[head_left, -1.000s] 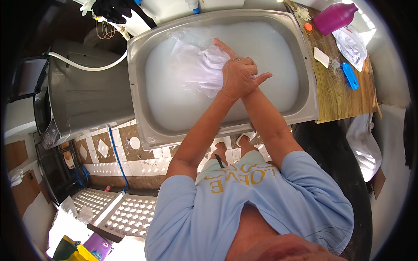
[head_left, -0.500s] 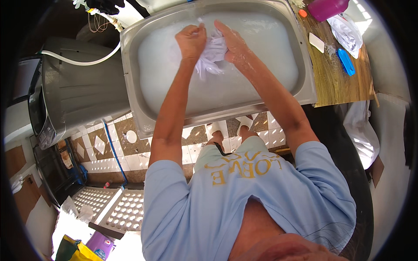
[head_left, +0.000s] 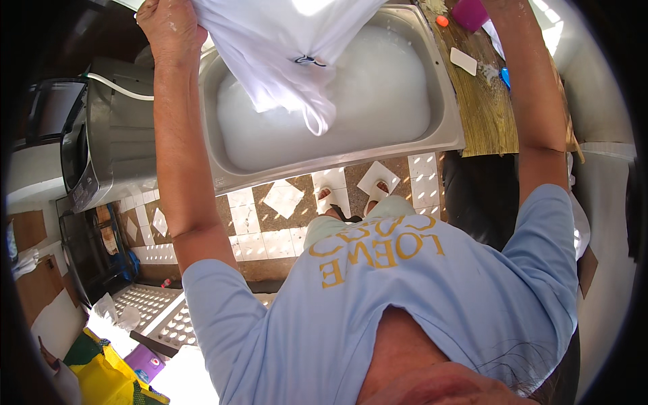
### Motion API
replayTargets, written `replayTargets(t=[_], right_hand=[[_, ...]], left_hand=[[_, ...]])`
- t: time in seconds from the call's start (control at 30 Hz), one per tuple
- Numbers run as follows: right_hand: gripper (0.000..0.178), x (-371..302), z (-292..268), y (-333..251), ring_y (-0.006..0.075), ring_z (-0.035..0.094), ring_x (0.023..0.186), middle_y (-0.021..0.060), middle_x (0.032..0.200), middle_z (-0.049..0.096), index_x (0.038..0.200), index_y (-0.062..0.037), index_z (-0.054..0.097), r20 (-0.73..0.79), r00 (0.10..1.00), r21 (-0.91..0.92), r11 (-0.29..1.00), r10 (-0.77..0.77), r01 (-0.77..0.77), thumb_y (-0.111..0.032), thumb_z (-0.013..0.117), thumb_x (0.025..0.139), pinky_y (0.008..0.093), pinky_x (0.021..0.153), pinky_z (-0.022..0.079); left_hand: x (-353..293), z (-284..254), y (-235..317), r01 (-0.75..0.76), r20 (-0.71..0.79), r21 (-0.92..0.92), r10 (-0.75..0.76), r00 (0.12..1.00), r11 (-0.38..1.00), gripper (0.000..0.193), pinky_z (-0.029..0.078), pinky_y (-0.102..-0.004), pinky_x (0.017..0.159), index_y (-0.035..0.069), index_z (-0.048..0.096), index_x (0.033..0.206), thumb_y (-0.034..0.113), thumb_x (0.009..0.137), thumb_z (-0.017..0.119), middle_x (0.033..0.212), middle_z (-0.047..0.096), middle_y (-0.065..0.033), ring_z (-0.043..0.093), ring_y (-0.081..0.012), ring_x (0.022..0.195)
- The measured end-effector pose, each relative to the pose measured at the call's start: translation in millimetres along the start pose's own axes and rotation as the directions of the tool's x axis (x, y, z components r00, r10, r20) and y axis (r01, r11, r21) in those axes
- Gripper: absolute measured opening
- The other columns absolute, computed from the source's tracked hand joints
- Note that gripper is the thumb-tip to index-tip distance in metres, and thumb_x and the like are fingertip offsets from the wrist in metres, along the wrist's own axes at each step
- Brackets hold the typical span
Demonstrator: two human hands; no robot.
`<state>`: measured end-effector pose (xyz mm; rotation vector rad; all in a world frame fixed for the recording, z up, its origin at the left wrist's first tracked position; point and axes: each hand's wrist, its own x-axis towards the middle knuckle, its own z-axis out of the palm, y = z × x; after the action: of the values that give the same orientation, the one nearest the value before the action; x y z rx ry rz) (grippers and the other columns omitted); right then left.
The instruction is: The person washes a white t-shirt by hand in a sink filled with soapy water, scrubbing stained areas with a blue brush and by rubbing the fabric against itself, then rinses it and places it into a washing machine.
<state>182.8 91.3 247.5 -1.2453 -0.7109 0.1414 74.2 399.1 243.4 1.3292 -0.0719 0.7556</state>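
Observation:
A wet white garment (head_left: 270, 47) with a small dark emblem hangs spread above the steel sink (head_left: 445, 108). Its lower edge, ending in a thin loop, droops over the cloudy, soapy water (head_left: 378, 88). My left hand (head_left: 172, 27) is closed on the garment's left end, up at the top left. At the upper right my right hand (head_left: 503, 5) is raised to the picture's edge, with its fingers cut off from sight. The garment's upper part also runs out of the picture.
On the wooden counter (head_left: 486, 128) to the right lie a white soap bar (head_left: 463, 61), an orange cap (head_left: 441, 21), a purple container (head_left: 468, 13) and a partly hidden blue brush (head_left: 505, 77). A grey machine (head_left: 121, 128) with a white hose (head_left: 118, 86) stands left of the sink.
The garment has gone from a bunch at the water to a spread sheet above the sink. Both hands have risen and moved far apart, the left leftward and the right rightward.

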Motion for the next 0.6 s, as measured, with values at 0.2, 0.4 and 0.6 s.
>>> replayTargets(t=[0.2,0.4,0.6], right_hand=[[0.028,-56.6,53.9,148.9,0.0128,0.062,0.089,0.0012,0.1,0.066,0.107,-0.0073,0.065,0.19,0.903,-0.069,0.923,0.385,-0.379,-0.029,0.063,0.089,0.0296,0.078,0.05],[0.035,-64.2,-19.7,198.8,0.0129,0.062,0.083,0.001,0.094,0.066,0.106,-0.0068,0.066,0.011,0.891,-0.221,0.87,0.454,-0.441,-0.036,0.066,0.086,0.0293,0.072,0.049],[0.06,-56.6,-36.7,199.7,0.0204,0.061,0.089,0.0111,0.092,0.062,0.107,0.0001,0.06,-0.14,0.701,-0.99,-0.084,0.699,-0.114,-0.052,0.068,0.078,0.0337,0.078,0.048]], left_hand=[[5.3,-36.8,-62.8,-0.033,-0.018,0.142,0.036,0.999,0.989,0.039,0.032,-0.0239,0.045,0.012,0.054,0.054,0.029,0.085,0.071,0.05,0.048,0.004,0.043,-0.0056,0.046],[-104.1,-69.3,-138.2,-0.225,0.199,0.756,0.111,0.974,0.615,0.037,0.045,-0.0299,0.063,0.004,0.063,0.088,0.037,0.078,0.076,0.088,0.059,-0.006,0.055,-0.018,0.076],[-213.5,-100.3,-159.8,-0.244,0.286,0.957,-0.673,0.682,0.159,0.041,0.044,-0.0321,0.061,0.003,0.056,0.073,0.039,0.079,0.073,0.066,0.053,-0.0081,0.054,-0.0159,0.066]])
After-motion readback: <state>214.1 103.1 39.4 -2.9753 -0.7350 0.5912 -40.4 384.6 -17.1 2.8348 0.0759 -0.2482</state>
